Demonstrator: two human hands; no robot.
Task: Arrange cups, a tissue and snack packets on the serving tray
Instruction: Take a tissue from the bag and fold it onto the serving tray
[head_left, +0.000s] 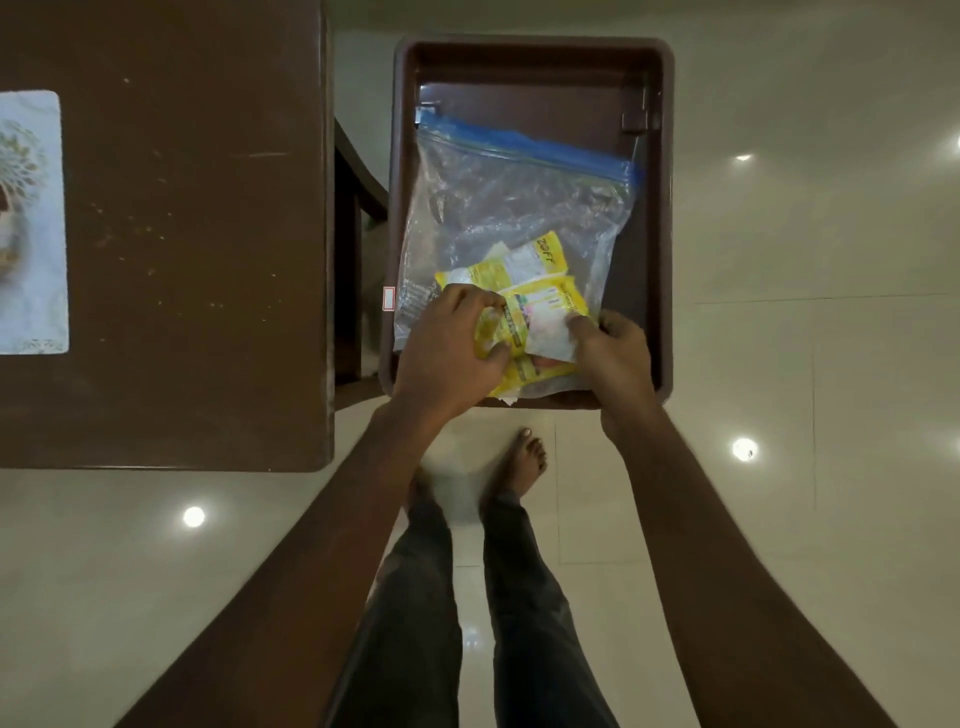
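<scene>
A dark brown serving tray (530, 60) sits to the right of the table. Inside it lies a clear zip bag (511, 192) with a blue seal, holding several yellow snack packets (540, 254) at its near end. My left hand (449, 353) grips the left side of a yellow packet (540, 312) through the bag. My right hand (618, 358) pinches the right side of the same packet at the tray's near edge. No cups or tissue are visible.
A brown wooden table (166, 234) fills the left, with a patterned white placemat (31, 223) at its far left edge. A dark chair frame (353, 208) shows between table and tray. Glossy tiled floor (805, 312) lies below, with my legs and bare feet.
</scene>
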